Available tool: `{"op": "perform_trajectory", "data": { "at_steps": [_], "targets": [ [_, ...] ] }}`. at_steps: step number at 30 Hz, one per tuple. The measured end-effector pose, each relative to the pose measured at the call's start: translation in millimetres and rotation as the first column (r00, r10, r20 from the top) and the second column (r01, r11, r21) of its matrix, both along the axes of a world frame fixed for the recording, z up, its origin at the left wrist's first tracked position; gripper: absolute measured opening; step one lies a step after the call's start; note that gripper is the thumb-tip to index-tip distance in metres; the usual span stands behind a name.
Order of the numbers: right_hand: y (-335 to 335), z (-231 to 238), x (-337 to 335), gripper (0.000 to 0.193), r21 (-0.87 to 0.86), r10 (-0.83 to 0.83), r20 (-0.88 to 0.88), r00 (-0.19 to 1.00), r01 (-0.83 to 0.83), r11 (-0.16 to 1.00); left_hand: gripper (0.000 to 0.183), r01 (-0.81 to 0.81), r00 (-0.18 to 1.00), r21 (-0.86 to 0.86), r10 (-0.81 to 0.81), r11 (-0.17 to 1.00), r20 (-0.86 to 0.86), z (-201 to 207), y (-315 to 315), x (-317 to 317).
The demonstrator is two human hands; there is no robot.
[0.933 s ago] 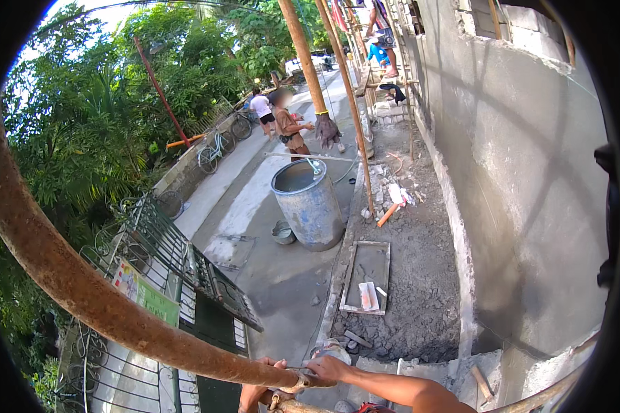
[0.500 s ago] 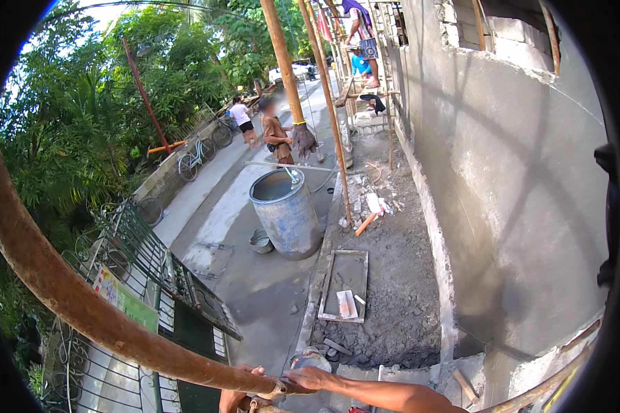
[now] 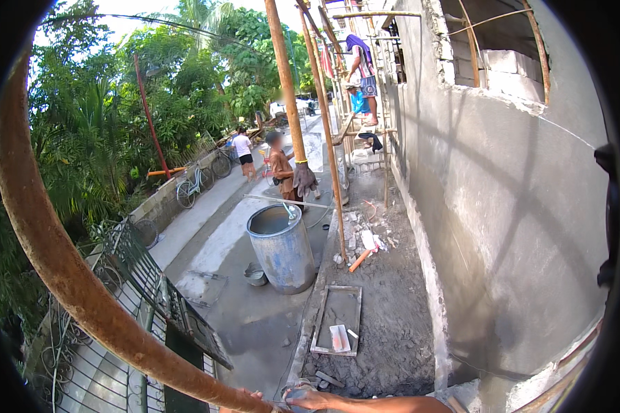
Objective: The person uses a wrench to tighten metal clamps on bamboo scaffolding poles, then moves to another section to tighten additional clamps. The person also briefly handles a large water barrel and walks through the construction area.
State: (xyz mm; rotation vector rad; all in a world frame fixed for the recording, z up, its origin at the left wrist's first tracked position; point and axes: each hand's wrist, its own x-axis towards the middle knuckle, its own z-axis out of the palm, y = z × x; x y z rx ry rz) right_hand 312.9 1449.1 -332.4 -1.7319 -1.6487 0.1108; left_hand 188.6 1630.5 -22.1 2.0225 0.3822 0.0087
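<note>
A rust-coloured round pole point(image 3: 83, 292), bowed by the lens, sweeps from the upper left down to my hands at the lower edge. My left hand point(image 3: 250, 396) wraps its fingers round the pole near the lower end, with most of the hand hidden behind it. Close beside that end is my right hand point(image 3: 308, 398), its fingers bent together. Whatever they pinch is too small or hidden to make out. The right forearm point(image 3: 386, 404) comes in from the right along the lower edge.
Below stand a blue water drum point(image 3: 282, 251), a bucket point(image 3: 255, 275) and a wooden frame point(image 3: 315, 334) on the ground. Upright poles point(image 3: 289, 89) carry a hanging glove point(image 3: 304, 179). A plastered wall point(image 3: 503, 227) bounds the right, a metal gate point(image 3: 165, 296) the left. People work by scaffolding point(image 3: 387, 158).
The view has tilted upward, so the drum, frame and my hands sit lower in the picture. My hands stay close together at the pole's lower end.
</note>
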Motion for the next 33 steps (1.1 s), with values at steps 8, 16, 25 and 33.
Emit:
{"op": "perform_trajectory", "data": {
  "at_steps": [8,16,25,33],
  "targets": [
    [-5,24,4,0.055,-0.359,-0.117,-0.480,0.870,-0.073,0.930,0.034,0.019,1.000,-0.011,-0.019,1.000,0.006,-4,0,-7],
    [-17,76,1,0.060,-0.434,-0.109,-0.559,0.822,-0.178,0.883,0.035,0.039,0.999,-0.001,-0.039,0.999,0.009,-17,9,-17],
    [-33,177,-4,0.079,-0.572,-0.303,-0.497,0.813,-0.045,0.819,0.034,0.052,0.998,-0.042,-0.051,0.998,0.026,-3,0,-18],
    [-37,174,0,0.043,-0.419,-0.057,-0.276,0.960,-0.067,0.905,0.035,0.034,0.999,-0.039,-0.034,0.999,-0.010,-12,9,-15]
  ]
}}
